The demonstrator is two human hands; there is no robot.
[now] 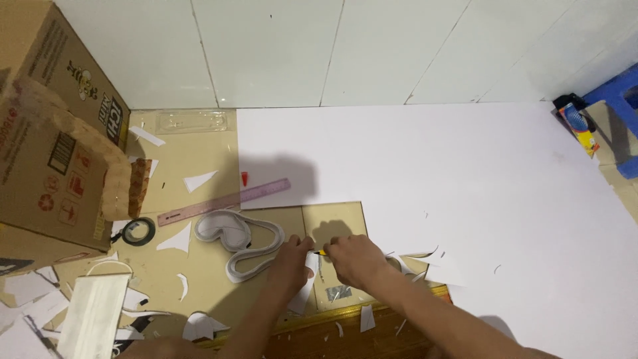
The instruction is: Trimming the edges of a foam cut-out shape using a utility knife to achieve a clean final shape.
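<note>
My left hand [292,256] and my right hand [353,258] meet over a small white paper piece [311,264] on the tan floor. The right hand grips a small yellow-tipped tool [322,252], likely a cutter, its tip pointing at the left hand's fingers. The left hand pinches or presses the paper piece; its fingers are curled. A large white sheet [465,186] with a square notch cut from its near edge lies just beyond the hands.
A white looped strip shape [232,234] lies left of the hands, with a pink ruler [222,201], a black tape roll [138,231] and a red cap [244,178] nearby. Cardboard box [53,133] at left. Paper scraps [179,239] litter the floor. Blue stool [621,119] at right.
</note>
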